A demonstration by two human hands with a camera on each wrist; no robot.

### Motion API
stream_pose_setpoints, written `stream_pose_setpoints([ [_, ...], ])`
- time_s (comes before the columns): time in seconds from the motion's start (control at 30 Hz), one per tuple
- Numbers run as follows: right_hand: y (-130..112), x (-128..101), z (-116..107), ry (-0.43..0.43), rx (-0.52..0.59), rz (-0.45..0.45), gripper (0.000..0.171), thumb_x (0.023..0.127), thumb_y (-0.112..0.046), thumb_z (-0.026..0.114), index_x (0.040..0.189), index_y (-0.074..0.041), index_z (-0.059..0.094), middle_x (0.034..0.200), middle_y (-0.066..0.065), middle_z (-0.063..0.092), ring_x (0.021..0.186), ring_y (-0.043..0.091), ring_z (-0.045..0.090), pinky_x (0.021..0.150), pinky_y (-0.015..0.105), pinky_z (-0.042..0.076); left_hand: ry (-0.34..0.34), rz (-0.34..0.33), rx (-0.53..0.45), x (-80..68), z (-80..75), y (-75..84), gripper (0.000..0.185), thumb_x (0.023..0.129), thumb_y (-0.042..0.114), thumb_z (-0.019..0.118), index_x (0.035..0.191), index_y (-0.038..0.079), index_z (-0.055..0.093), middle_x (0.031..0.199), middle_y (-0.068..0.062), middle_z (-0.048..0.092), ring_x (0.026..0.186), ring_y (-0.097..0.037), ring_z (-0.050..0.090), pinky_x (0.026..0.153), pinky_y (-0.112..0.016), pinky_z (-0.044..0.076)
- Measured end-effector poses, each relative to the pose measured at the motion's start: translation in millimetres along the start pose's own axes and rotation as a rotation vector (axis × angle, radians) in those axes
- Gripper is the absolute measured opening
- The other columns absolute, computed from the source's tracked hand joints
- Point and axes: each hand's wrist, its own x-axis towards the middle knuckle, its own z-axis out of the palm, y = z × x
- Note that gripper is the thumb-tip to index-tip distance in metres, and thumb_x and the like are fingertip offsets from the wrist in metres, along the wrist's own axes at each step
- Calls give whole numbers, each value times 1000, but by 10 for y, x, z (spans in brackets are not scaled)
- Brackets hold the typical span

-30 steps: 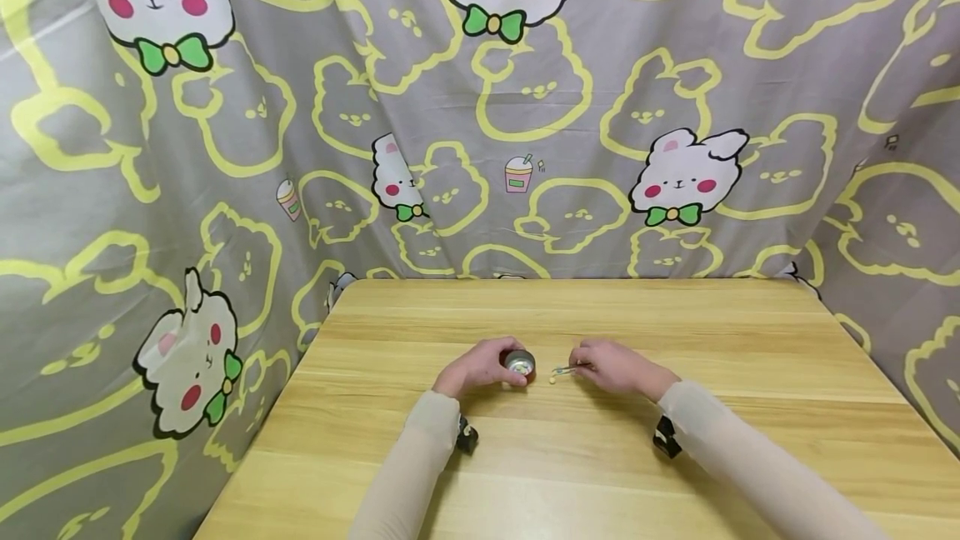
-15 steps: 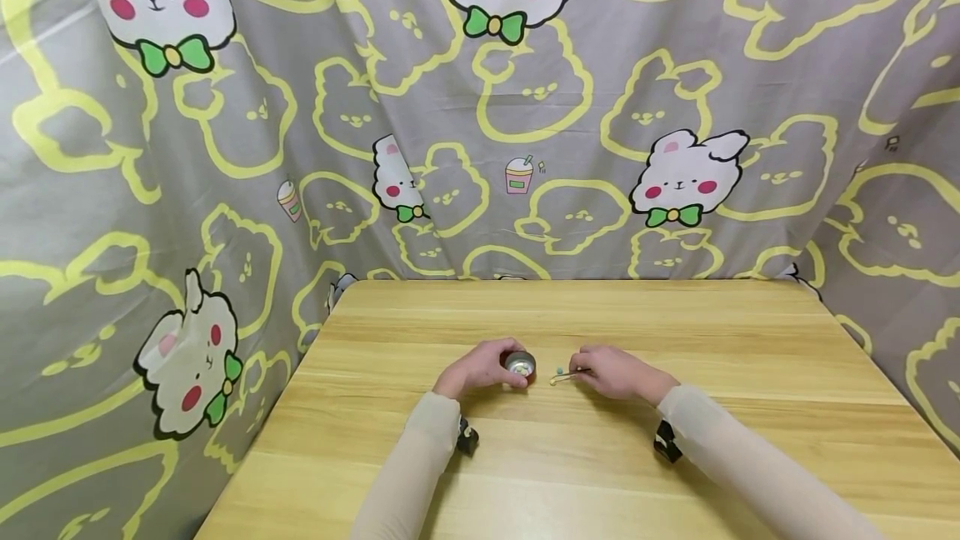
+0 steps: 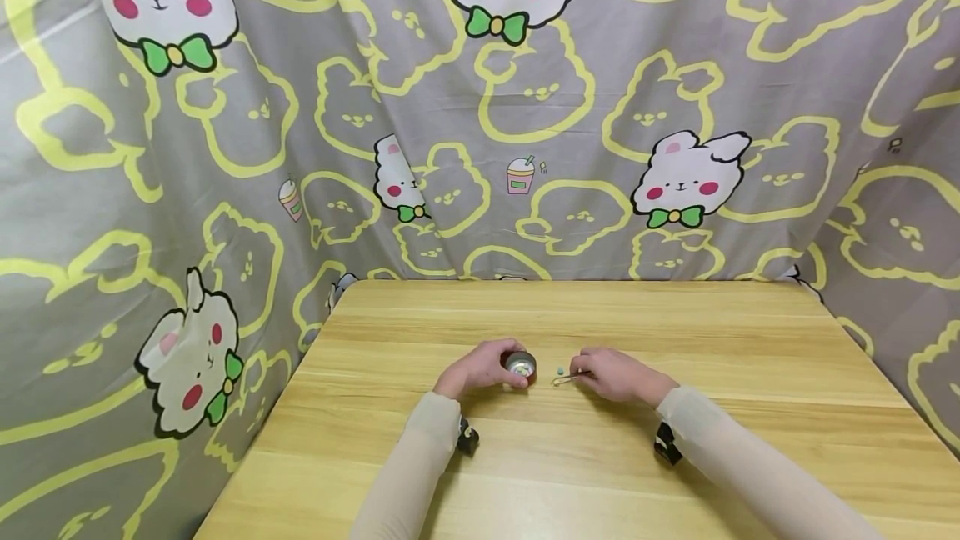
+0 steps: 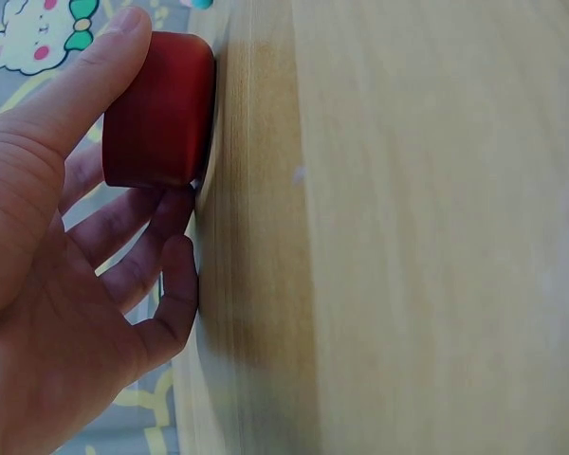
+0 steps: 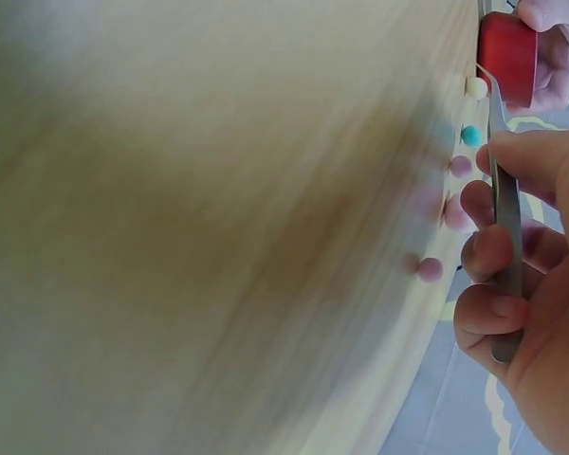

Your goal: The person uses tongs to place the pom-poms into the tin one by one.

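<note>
My left hand [image 3: 480,369] grips a small red cup [image 3: 520,365] with a shiny inside, standing on the wooden table [image 3: 675,332]. In the left wrist view the thumb lies along one side of the cup [image 4: 158,109] and the fingers curl at the other. My right hand [image 3: 615,373] pinches metal tweezers [image 3: 567,378], their tips pointing left toward the cup. A teal bead [image 3: 560,371] lies just beside the tips. The right wrist view shows the tweezers [image 5: 504,218] with a white bead [image 5: 476,87] at their tip, then a teal bead [image 5: 470,136] and pink beads [image 5: 430,269].
A grey cloth printed with yellow outlines and white rabbits [image 3: 525,107] hangs behind and to both sides of the table. Bare wood stretches to the right [image 3: 787,357] and toward the near edge [image 3: 562,490].
My right hand has drawn slightly right and nearer with the tweezers, and the teal bead now shows beside the tips. The left hand and the cup have stayed put.
</note>
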Motion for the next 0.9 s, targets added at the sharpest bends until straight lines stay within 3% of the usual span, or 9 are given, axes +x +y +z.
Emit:
stream_pose_setpoints([
  [0.33,28,-16,10,5,-3,5,5,92,-14,60,91,-16,64,83,-9,52,73,6,50,67,31,46,1,3,26,-7,1,4,44,77,30,79,115,18,60,103,5,61,93,-13,56,81,-28,44],
  [0.67,29,-43,19,71,-16,-72,8,90,-10,63,86,-17,62,80,-10,50,69,5,49,63,29,45,9,-8,24,-4,4,14,43,77,29,80,114,19,61,103,5,61,94,-13,56,82,-28,43],
  [0.9,40,-51,10,36,-12,-10,5,93,-15,60,90,-18,63,85,-9,54,75,6,53,69,32,47,7,-10,11,4,-1,23,42,77,30,80,114,21,61,104,6,61,95,-12,56,84,-29,43],
])
